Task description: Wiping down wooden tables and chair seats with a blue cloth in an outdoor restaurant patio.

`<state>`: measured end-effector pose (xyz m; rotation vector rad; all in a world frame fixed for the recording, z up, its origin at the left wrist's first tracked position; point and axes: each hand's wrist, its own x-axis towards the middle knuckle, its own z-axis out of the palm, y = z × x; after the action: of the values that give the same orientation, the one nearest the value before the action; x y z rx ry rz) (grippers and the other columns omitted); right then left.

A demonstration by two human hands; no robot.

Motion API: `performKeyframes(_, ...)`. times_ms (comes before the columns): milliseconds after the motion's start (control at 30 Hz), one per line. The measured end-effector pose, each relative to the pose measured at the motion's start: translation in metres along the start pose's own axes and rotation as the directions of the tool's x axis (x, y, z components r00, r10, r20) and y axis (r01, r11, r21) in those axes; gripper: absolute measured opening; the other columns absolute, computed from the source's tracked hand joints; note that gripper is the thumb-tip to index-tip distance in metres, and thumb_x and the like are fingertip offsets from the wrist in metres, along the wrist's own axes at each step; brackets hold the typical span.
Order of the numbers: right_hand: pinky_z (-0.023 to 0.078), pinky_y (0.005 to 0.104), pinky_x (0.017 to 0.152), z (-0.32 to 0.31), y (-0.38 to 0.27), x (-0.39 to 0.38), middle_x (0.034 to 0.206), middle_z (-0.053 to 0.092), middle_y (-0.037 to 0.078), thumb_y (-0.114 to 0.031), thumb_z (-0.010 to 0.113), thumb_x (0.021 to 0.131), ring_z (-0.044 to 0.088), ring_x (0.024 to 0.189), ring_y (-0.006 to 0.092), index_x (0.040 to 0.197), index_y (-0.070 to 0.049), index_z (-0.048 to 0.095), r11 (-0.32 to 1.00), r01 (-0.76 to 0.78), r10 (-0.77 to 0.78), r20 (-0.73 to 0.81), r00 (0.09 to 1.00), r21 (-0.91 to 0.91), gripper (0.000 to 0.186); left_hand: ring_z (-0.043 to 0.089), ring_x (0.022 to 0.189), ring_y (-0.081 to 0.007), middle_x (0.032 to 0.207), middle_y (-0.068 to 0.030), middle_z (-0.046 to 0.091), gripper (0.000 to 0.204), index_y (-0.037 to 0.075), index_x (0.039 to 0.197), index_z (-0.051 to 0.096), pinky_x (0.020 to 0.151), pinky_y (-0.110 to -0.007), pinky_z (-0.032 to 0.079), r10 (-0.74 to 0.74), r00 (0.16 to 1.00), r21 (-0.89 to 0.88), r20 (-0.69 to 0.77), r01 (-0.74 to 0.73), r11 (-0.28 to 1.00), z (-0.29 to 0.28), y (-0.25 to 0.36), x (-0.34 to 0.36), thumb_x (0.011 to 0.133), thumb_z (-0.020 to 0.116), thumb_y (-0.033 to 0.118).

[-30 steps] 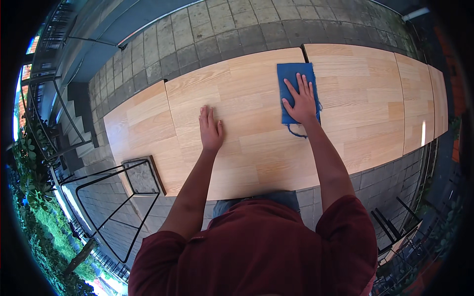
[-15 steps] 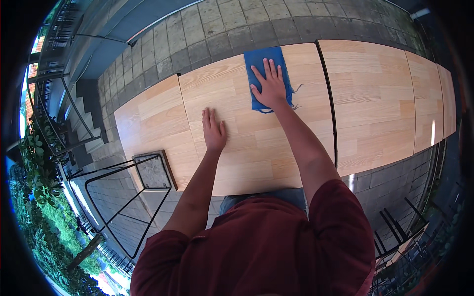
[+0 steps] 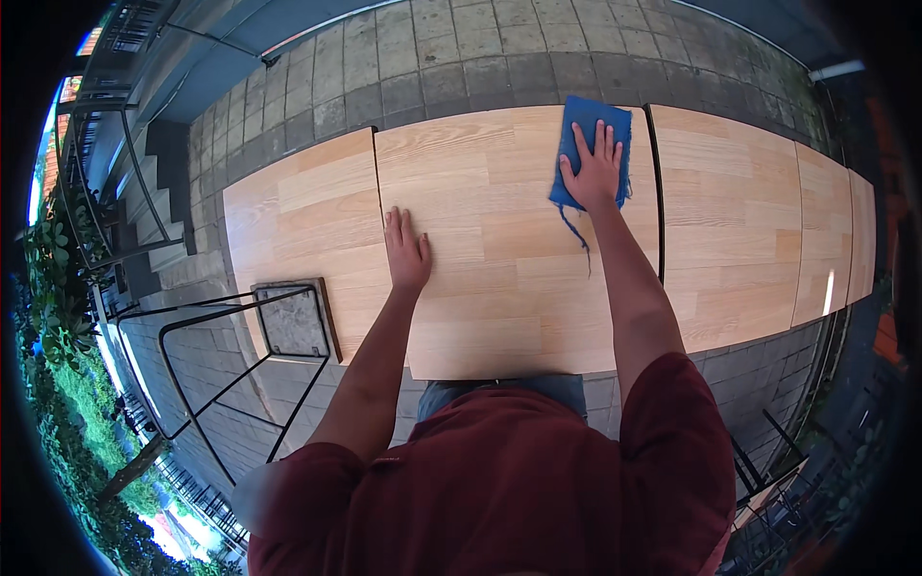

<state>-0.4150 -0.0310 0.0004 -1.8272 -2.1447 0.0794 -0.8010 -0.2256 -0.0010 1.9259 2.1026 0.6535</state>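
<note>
A blue cloth (image 3: 569, 192) with frayed edges and a loose thread trailing toward me lies at the far edge of the light wood-grain table (image 3: 480, 278). My right hand (image 3: 595, 171) rests flat on top of it, fingers spread, pressing it against the surface. Part of the cloth is hidden under that palm. On the left side of the same tabletop, close to a seam, my left hand (image 3: 407, 252) lies palm down with its fingers stretched out. It holds nothing.
An upturned stool (image 3: 290, 322) with black metal legs sits on the table's near left corner. Another wood-grain tabletop (image 3: 730, 221) adjoins on the right across a dark gap. Grey paving (image 3: 461, 43) runs behind, with steps (image 3: 149, 216) and railings at the left.
My right hand has slid the blue cloth to the right, closer to the dark gap. My left hand stays flat in about the same place.
</note>
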Motion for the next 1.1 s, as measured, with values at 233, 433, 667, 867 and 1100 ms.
performKeyframes(233,0.009,0.0584,0.134,0.030,-0.115,0.016,0.181,0.016,0.021,-0.052,0.060,0.103,0.014,0.168,0.0395,0.171,-0.032,0.036,0.991,0.124,-0.128,0.084,0.988,0.054,0.076,0.027,0.161,-0.0511,0.171,-0.0321,0.032,0.063,-0.005,0.161,0.040,0.130,-0.061,0.026,-0.002,1.000,0.001,-0.004,0.002,1.000,0.000,-0.003,-0.001,0.105,0.059,0.017)
performKeyframes(433,0.010,0.0554,0.135,0.001,-0.124,-0.061,0.180,0.021,0.020,-0.046,0.064,0.101,0.016,0.168,0.0382,0.169,-0.030,0.041,0.970,0.180,-0.208,0.171,0.963,0.162,0.074,0.029,0.160,-0.0489,0.171,-0.0304,0.032,0.062,-0.003,0.161,0.041,0.131,-0.056,0.028,-0.063,0.996,0.050,-0.060,0.066,0.997,-0.006,-0.016,-0.007,0.105,0.059,0.014)
performKeyframes(667,0.011,0.0568,0.134,-0.007,-0.064,-0.058,0.179,0.024,0.019,-0.047,0.063,0.103,0.018,0.167,0.0382,0.167,-0.025,0.044,0.995,0.011,-0.019,0.076,0.997,0.104,0.070,0.031,0.159,-0.0512,0.170,-0.0314,0.033,0.064,-0.003,0.162,0.040,0.130,-0.059,0.028,-0.063,0.996,-0.073,-0.057,0.059,0.996,-0.004,-0.027,-0.009,0.105,0.058,0.016)
performKeyframes(867,0.010,0.0602,0.133,0.039,-0.104,0.020,0.180,0.020,0.022,-0.056,0.054,0.106,0.015,0.167,0.0408,0.172,-0.027,0.034,0.998,-0.040,0.040,0.017,0.999,-0.046,0.075,0.031,0.159,-0.0502,0.170,-0.0314,0.033,0.064,-0.003,0.163,0.040,0.130,-0.058,0.029,-0.067,0.995,-0.015,-0.071,0.066,0.998,-0.007,-0.019,-0.006,0.104,0.056,0.016)
performKeyframes(1100,0.010,0.0593,0.134,0.047,-0.186,-0.003,0.181,0.017,0.021,-0.055,0.056,0.105,0.014,0.167,0.0406,0.172,-0.028,0.034,0.987,0.147,-0.153,0.102,0.983,0.070,0.076,0.032,0.159,-0.0493,0.170,-0.0310,0.033,0.064,-0.003,0.163,0.040,0.130,-0.056,0.030,-0.102,0.994,-0.063,-0.048,0.099,0.993,-0.010,-0.020,-0.007,0.104,0.056,0.017)
